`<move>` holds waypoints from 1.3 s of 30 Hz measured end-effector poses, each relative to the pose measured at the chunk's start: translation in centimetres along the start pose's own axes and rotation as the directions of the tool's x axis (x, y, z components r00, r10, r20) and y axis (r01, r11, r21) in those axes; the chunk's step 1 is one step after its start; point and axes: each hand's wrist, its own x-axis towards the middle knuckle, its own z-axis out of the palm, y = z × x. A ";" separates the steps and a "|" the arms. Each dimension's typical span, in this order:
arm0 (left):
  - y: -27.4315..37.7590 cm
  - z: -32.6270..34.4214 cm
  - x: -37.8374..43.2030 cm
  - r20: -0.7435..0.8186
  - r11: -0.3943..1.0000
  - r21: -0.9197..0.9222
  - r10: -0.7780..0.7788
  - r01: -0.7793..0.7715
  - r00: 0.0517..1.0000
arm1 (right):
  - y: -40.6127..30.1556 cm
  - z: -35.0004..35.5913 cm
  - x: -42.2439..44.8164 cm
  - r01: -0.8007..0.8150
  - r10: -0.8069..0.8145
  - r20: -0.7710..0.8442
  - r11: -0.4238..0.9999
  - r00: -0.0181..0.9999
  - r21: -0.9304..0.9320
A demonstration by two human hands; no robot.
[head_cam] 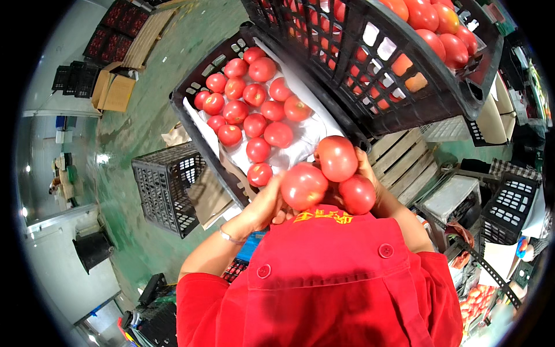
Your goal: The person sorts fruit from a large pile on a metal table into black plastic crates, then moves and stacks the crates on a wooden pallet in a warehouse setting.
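Close to my chest, both my hands cradle a small bunch of tomatoes. My left hand (pixel 269 200) is curled around a large red tomato (pixel 304 186), its fingers partly beneath it. My right hand (pixel 369 171) holds a second large tomato (pixel 337 158) and a smaller one (pixel 357 195); its palm and most fingers are hidden behind them. Just beyond the hands lies a black plastic crate (pixel 197 136) lined with white paper (pixel 318 130). Loose red tomatoes (pixel 255 125) cover much of the liner, and one tomato (pixel 259 174) sits near my left wrist.
A taller black crate (pixel 373 73) heaped with tomatoes (pixel 420 15) adjoins on the right. At left an overturned black crate (pixel 160 186) rests on the green floor (pixel 143 126) with cardboard (pixel 210 195) at its mouth. A wooden pallet (pixel 405 165) lies to the right.
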 end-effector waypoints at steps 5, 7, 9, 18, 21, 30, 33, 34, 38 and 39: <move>0.3 -0.2 -2.1 0.055 0.870 0.452 0.191 -0.195 0.980 | 1.2 3.7 -1.2 0.017 -0.044 -0.096 0.963 0.994 -0.269; 3.2 -1.4 -2.6 0.130 0.890 0.451 0.011 -0.069 0.991 | 1.2 3.0 -1.5 -0.002 -0.022 -0.082 0.956 0.996 -0.292; 1.2 -4.8 -0.6 -0.004 0.622 0.699 0.497 -0.353 0.868 | 1.3 2.8 -1.7 -0.023 -0.004 -0.090 0.955 0.996 -0.297; -4.5 -6.9 5.8 0.578 -0.712 0.689 0.429 -0.134 0.694 | 1.4 2.4 -1.7 -0.012 -0.030 -0.155 0.963 0.987 -0.268; -3.7 -7.2 6.6 0.566 -0.729 0.643 0.243 -0.237 0.788 | 1.7 2.4 -2.1 0.016 -0.062 -0.178 0.968 0.982 -0.251; -0.1 -7.9 4.0 0.207 0.950 -0.141 0.305 -0.280 0.930 | 2.5 2.7 -2.8 0.165 -0.207 -0.260 0.970 0.943 -0.177; -0.7 -8.2 4.9 0.276 0.911 -0.393 0.245 -0.124 0.930 | 2.8 2.3 -2.8 0.244 -0.291 -0.374 0.955 0.880 -0.170; -0.8 -8.1 5.1 0.354 0.872 -0.488 0.246 -0.046 0.902 | 2.5 1.9 -3.1 0.181 -0.209 -0.334 0.977 0.919 -0.115; -0.6 -7.0 5.2 0.360 0.782 -0.618 0.196 0.076 0.912 | 2.1 2.0 -4.0 0.139 -0.170 -0.210 0.979 0.963 -0.152; -0.5 -6.6 5.1 0.265 0.757 -0.650 0.153 0.059 0.952 | 2.1 1.9 -4.2 0.148 -0.182 -0.183 0.972 0.966 -0.181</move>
